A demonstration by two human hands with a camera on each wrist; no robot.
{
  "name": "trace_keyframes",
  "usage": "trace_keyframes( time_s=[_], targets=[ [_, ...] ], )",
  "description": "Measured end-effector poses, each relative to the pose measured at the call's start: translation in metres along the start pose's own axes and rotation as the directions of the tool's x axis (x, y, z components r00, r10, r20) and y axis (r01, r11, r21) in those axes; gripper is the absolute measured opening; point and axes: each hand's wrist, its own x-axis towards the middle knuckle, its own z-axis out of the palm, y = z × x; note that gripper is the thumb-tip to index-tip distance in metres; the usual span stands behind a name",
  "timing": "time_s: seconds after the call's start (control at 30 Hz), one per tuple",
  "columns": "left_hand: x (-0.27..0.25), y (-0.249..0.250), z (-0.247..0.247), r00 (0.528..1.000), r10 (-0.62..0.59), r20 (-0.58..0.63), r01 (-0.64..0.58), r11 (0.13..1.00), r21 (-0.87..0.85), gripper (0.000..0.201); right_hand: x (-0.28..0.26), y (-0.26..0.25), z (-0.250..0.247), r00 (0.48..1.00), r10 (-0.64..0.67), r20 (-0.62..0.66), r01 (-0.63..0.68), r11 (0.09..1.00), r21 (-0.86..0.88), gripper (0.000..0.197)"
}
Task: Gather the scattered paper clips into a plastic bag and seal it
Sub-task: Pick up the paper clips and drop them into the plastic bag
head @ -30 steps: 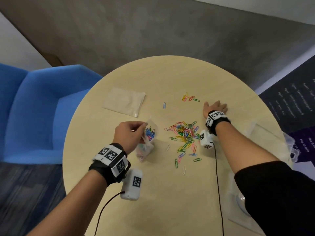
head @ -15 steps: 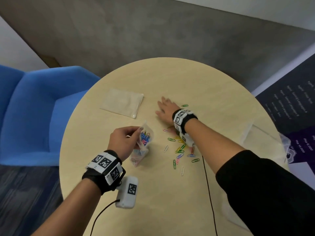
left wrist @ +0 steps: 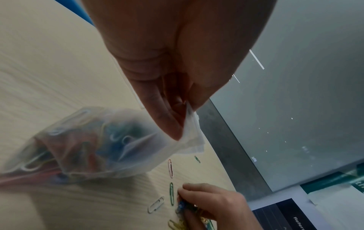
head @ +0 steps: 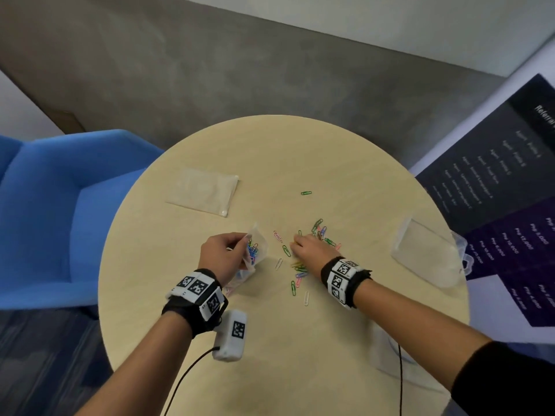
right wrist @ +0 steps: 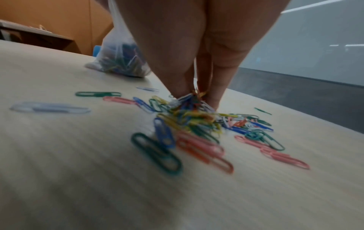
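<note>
My left hand (head: 223, 255) pinches the rim of a clear plastic bag (head: 255, 250) partly filled with coloured paper clips; the bag (left wrist: 94, 144) sags onto the round table. My right hand (head: 309, 250) is down on the heap of paper clips (head: 300, 267) just right of the bag, its fingertips (right wrist: 181, 90) closed round a bunch of clips (right wrist: 189, 105). More clips lie loose around it (right wrist: 202, 149). A single green clip (head: 306, 193) lies farther back. The bag (right wrist: 120, 59) also shows behind the right hand's fingers.
A flat empty plastic bag (head: 204, 192) lies at the back left of the table (head: 300, 355). Clear plastic containers (head: 426, 253) sit at the right edge. A blue armchair (head: 45, 211) stands left of the table, a dark poster (head: 510, 205) at right.
My right hand swept from the far right across the back of the table and has drawn back onto the clip heap, closing its fingers on clips. The left hand kept holding the bag.
</note>
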Motion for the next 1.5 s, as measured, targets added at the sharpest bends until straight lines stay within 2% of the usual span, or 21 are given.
trace_keyframes(
  time_s=[0.13, 0.2, 0.27, 0.33, 0.37, 0.4, 0.47, 0.5, 0.57, 0.67, 0.9, 1.03, 1.1, 1.17, 1.2, 1.27, 1.33, 1.37, 1.4, 1.47, 1.5],
  targets=[
    [-0.001, 0.0, 0.006, 1.0, -0.01, 0.01, 0.01, 1.0, 0.002, 0.022, 0.004, 0.008, -0.009, 0.996, 0.086, 0.01, -0.087, 0.993, 0.078, 0.031],
    [-0.002, 0.0, 0.009, 1.0, -0.018, 0.01, 0.017, 1.0, 0.008, 0.021, 0.004, 0.015, -0.015, 0.963, 0.271, -0.001, -0.261, 0.93, 0.259, 0.029],
    [-0.002, 0.002, 0.012, 1.0, -0.012, 0.016, 0.012, 0.999, 0.03, 0.02, 0.0, 0.023, -0.012, 0.855, 0.517, -0.043, -0.4, 0.71, 0.58, 0.02],
    [-0.002, 0.004, 0.016, 1.0, -0.01, 0.028, 0.01, 1.0, 0.025, 0.018, -0.007, 0.028, -0.011, 0.741, 0.672, 0.0, -0.368, 0.405, 0.837, 0.013],
    [-0.002, 0.005, 0.017, 0.999, -0.004, 0.037, 0.002, 0.999, 0.037, 0.018, -0.012, 0.027, -0.014, 0.71, 0.701, 0.071, -0.311, 0.222, 0.924, 0.011],
    [-0.003, 0.007, 0.019, 0.999, 0.009, 0.045, -0.012, 0.998, 0.06, 0.019, -0.016, 0.024, -0.019, 0.709, 0.688, 0.153, -0.224, 0.014, 0.975, 0.012],
    [-0.004, 0.009, 0.021, 0.998, 0.022, 0.05, -0.026, 0.997, 0.072, 0.019, -0.021, 0.01, -0.036, 0.784, 0.563, 0.261, -0.055, -0.356, 0.933, 0.017],
    [-0.004, 0.009, 0.023, 0.999, 0.018, 0.048, -0.02, 0.998, 0.054, 0.02, -0.023, 0.002, -0.045, 0.823, 0.501, 0.268, -0.017, -0.45, 0.893, 0.018],
    [-0.005, 0.009, 0.025, 0.999, 0.011, 0.037, -0.011, 1.0, 0.014, 0.019, -0.022, -0.017, -0.06, 0.877, 0.41, 0.25, -0.013, -0.5, 0.866, 0.015],
    [-0.009, 0.012, 0.029, 0.998, -0.005, 0.064, 0.008, 0.999, -0.052, 0.016, -0.013, -0.04, -0.068, 0.888, 0.353, 0.295, -0.122, -0.438, 0.891, 0.02],
    [-0.012, 0.017, 0.031, 0.993, 0.029, 0.118, -0.021, 0.997, -0.068, 0.016, 0.007, -0.055, -0.072, 0.82, 0.456, 0.347, -0.357, -0.067, 0.932, 0.02],
    [-0.009, 0.02, 0.031, 0.991, 0.058, 0.124, -0.058, 0.998, -0.011, 0.016, 0.011, -0.061, -0.077, 0.849, 0.385, 0.362, -0.437, 0.126, 0.891, 0.031],
    [-0.006, 0.02, 0.029, 0.991, 0.064, 0.121, -0.064, 0.998, 0.001, 0.015, 0.009, -0.062, -0.081, 0.875, 0.369, 0.313, -0.422, 0.265, 0.867, 0.037],
    [-0.001, 0.019, 0.026, 0.992, 0.062, 0.106, -0.064, 0.998, 0.012, 0.014, 0.004, -0.053, -0.086, 0.892, 0.382, 0.242, -0.391, 0.382, 0.838, 0.032],
    [0.002, 0.018, 0.024, 0.993, 0.061, 0.096, -0.063, 0.998, 0.02, 0.015, 0.002, -0.046, -0.09, 0.899, 0.388, 0.201, -0.364, 0.411, 0.835, 0.026],
    [0.006, 0.014, 0.021, 0.994, 0.083, 0.064, -0.087, 0.994, 0.07, 0.019, 0.001, -0.023, -0.102, 0.894, 0.428, 0.136, -0.305, 0.356, 0.883, 0.017],
    [0.008, 0.011, 0.021, 0.995, 0.082, 0.057, -0.086, 0.994, 0.069, 0.02, 0.015, 0.012, -0.105, 0.855, 0.518, 0.026, -0.219, 0.315, 0.923, 0.017],
    [0.007, 0.009, 0.022, 0.996, 0.065, 0.06, -0.068, 0.997, 0.048, 0.02, 0.026, 0.032, -0.102, 0.835, 0.549, -0.041, -0.212, 0.39, 0.896, 0.021],
    [0.006, 0.007, 0.024, 0.996, 0.054, 0.064, -0.056, 0.998, 0.028, 0.019, 0.037, 0.05, -0.096, 0.839, 0.538, -0.081, -0.251, 0.516, 0.819, 0.026],
    [0.004, 0.002, 0.028, 0.997, 0.038, 0.072, -0.039, 0.999, 0.008, 0.019, 0.058, 0.075, -0.081, 0.902, 0.431, -0.031, -0.335, 0.744, 0.578, 0.04],
    [0.003, 0.0, 0.03, 0.996, 0.03, 0.079, -0.03, 1.0, 0.002, 0.019, 0.066, 0.083, -0.073, 0.927, 0.375, 0.029, -0.342, 0.809, 0.478, 0.046]
  ],
)
